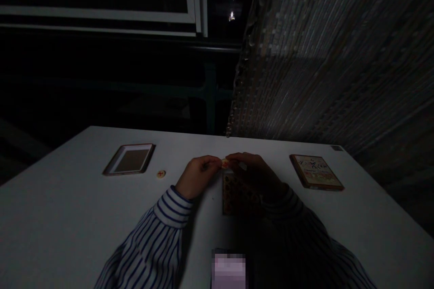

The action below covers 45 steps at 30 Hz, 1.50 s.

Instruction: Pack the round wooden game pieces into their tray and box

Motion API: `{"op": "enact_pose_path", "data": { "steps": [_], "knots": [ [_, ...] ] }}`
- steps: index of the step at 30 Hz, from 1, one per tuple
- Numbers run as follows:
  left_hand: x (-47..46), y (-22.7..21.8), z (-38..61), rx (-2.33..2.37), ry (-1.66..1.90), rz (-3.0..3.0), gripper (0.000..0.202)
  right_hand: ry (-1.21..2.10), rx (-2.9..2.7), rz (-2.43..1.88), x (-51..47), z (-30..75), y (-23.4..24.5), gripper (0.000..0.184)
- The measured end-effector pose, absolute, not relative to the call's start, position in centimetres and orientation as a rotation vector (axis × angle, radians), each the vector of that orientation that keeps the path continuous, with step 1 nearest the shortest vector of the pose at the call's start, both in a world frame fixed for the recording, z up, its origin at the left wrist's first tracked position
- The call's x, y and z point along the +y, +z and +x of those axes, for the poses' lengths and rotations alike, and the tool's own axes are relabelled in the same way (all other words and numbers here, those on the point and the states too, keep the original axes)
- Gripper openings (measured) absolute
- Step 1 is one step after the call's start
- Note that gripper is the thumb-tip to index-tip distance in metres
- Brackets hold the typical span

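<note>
My left hand (pixel 198 176) and my right hand (pixel 252 171) meet above the middle of a white table (pixel 68 216). Together their fingertips pinch a small round pale game piece (pixel 225 163). Just below the hands lies a dark board (pixel 233 194) with rows of round holes or pieces, partly hidden by my right wrist. A loose round token (pixel 161 174) with a red mark lies on the table left of my left hand. Both sleeves are white with blue stripes.
An open shallow box tray (pixel 130 159) lies at the back left of the table. A printed box lid (pixel 316 171) lies at the back right. A bead curtain (pixel 322 54) hangs behind the table on the right. The room is very dark.
</note>
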<state>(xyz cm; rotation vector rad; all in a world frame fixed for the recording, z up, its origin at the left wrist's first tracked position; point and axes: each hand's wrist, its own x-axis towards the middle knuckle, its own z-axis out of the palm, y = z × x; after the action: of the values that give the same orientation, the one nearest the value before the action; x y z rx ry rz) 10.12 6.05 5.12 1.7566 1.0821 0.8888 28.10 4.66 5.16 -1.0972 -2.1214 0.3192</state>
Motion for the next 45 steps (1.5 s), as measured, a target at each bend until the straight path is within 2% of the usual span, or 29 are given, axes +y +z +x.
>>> {"op": "enact_pose_path", "data": {
  "steps": [45],
  "knots": [
    [6.18,4.98,10.01,1.08,0.893,1.725,0.026,0.218,-2.15,-1.092,4.76,28.31,5.33,0.021]
  ]
}}
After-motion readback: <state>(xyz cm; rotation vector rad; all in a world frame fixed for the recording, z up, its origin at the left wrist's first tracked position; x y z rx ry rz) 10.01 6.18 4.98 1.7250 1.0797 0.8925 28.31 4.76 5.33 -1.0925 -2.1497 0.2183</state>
